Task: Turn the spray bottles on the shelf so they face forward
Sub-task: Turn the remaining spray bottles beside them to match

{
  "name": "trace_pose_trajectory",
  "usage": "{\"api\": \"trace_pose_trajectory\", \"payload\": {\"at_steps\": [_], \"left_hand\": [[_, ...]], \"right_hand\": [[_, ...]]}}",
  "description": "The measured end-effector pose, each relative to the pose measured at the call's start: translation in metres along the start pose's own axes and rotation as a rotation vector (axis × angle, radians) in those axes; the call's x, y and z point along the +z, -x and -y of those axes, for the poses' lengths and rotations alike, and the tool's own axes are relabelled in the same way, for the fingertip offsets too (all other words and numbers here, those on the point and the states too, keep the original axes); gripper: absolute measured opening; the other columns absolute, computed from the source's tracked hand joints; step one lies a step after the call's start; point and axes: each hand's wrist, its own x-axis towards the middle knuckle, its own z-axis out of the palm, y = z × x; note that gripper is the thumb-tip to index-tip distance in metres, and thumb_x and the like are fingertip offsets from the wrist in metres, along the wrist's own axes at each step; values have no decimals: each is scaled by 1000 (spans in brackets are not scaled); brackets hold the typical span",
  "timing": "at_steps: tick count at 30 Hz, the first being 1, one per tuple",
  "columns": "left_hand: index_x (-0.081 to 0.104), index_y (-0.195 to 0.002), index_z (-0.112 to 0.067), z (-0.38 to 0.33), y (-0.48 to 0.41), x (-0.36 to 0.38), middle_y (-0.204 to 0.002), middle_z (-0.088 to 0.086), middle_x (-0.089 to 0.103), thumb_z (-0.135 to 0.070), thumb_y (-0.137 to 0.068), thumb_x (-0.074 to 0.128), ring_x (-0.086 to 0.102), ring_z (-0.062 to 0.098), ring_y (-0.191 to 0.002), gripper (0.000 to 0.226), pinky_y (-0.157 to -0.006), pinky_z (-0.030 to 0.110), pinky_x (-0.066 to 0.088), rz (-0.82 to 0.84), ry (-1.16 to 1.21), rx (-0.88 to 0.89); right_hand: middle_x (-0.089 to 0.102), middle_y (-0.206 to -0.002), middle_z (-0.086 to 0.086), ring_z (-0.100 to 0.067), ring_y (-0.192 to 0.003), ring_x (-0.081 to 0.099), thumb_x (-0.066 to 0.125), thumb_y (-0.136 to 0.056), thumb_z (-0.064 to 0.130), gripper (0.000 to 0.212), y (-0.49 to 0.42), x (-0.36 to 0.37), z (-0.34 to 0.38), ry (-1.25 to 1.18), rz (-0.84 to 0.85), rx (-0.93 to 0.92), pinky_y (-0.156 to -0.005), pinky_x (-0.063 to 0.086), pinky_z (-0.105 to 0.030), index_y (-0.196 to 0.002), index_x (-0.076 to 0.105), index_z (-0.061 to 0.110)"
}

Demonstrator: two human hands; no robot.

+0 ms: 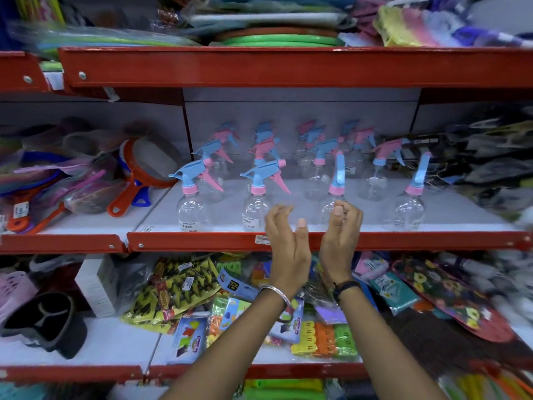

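Together, left hand (pixel 288 241) and right hand (pixel 340 232) hover open, empty, before clear spray bottles (pixel 256 197) on the shelf (pixel 403 241).

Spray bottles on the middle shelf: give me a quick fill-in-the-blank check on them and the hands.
1. The front row holds ____ spray bottles, from the leftmost bottle to the rightmost bottle.
2. The shelf edge below them is coloured ____.
3. The left hand and right hand are both ____ of any bottle.
4. The collar on the second bottle is ____.

Missing words: four; red; empty; pink
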Motion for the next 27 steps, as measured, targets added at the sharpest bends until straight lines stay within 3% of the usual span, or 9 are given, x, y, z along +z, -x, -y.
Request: {"api": "trace_pose_trajectory", "payload": {"at_steps": [3,8,11,13,15,19,23,25,27], "left_hand": [[43,-123,-16,-12,-5,21,-125,0,40,-40,-96,25,39,10,-119,41,-104,18,26,200,79,-140],[46,-126,-18,-15,-6,42,-132,1,47,-42,-96,19,42,12,-122,47,-110,30,28,202,124,-310],[37,-139,-15,-18,-1,50,-148,2,36,-48,-94,17,33,13,-135,59,-113,28,21,239,109,-326],[32,-141,-15,-22,0,53,-152,2,30,-50,-93,17,26,12,-139,61,-116,29,16,235,104,-335],[28,-143,-17,-25,-2,55,-154,1,25,-56,-90,15,22,12,-141,68,-118,33,14,237,79,-344],[26,-144,-18,-27,-9,58,-155,2,25,-75,-76,11,22,13,-142,90,-118,38,15,248,47,-377],[27,-144,-19,-33,-15,62,-154,2,27,-78,-72,10,24,12,-141,94,-118,37,16,237,65,-406],[32,-142,-25,-31,-17,66,-151,0,34,-84,-70,8,30,13,-139,96,-117,39,20,231,49,-412],[36,-139,-28,-26,-20,67,-148,0,39,-88,-67,6,34,14,-137,98,-116,41,24,218,39,-422]], "right_hand": [[45,-113,-8,3,-98,40,29,-92,48,53,-24,-19,-9,44,-6,48,-85,28,-6,-113,52,5],[44,-140,-2,-17,-127,39,15,-86,70,78,-57,-39,-18,64,309,318,-110,28,-38,-136,42,17],[55,-135,-10,-25,-113,55,5,-80,76,85,-67,-45,-20,99,482,426,-88,45,-33,-137,47,27],[59,-130,-12,-26,-106,59,6,-84,74,83,-69,-48,-20,70,482,447,-76,49,-32,-132,53,26],[55,-136,-8,-24,-118,55,8,-86,70,81,-68,-52,-19,6,464,465,-75,48,-30,-131,54,20],[60,-130,-10,-19,-110,58,12,-81,71,86,-63,-59,-19,-51,421,406,-91,43,-31,-126,58,15],[66,-107,-5,-14,-88,61,15,-86,69,76,-58,-62,-23,-63,347,392,-70,50,-22,-119,62,18],[63,-91,8,-14,-87,62,16,-82,77,75,-56,-63,-24,-64,330,385,-75,55,-34,-111,63,27],[64,-94,8,-17,-95,63,17,-77,81,67,-52,-61,-24,-73,324,374,-89,52,-46,-100,62,36]]}}
